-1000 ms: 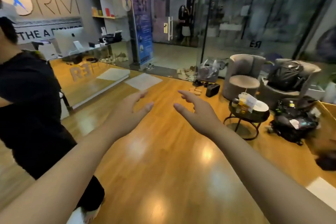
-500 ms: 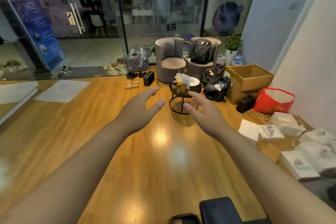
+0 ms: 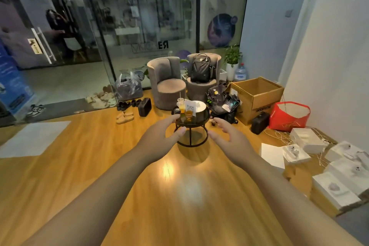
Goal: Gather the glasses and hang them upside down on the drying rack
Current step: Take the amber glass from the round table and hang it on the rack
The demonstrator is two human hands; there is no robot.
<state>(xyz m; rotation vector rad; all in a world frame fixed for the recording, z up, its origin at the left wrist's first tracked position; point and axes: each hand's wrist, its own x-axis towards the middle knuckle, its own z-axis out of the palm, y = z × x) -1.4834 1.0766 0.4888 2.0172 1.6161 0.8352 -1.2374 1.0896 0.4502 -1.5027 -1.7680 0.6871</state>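
Both your left hand [image 3: 159, 138] and right hand [image 3: 229, 139] spread, empty; amber-filled glass [image 3: 188, 115] likely fragile, slick, sloshy: grip its sidewall.

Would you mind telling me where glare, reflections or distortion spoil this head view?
Head view: bright glare patches on the floor between the arms; the glass wall carries reflections; wide-angle bending stretches both forearms; the small table beyond the open hands stays fairly sharp.
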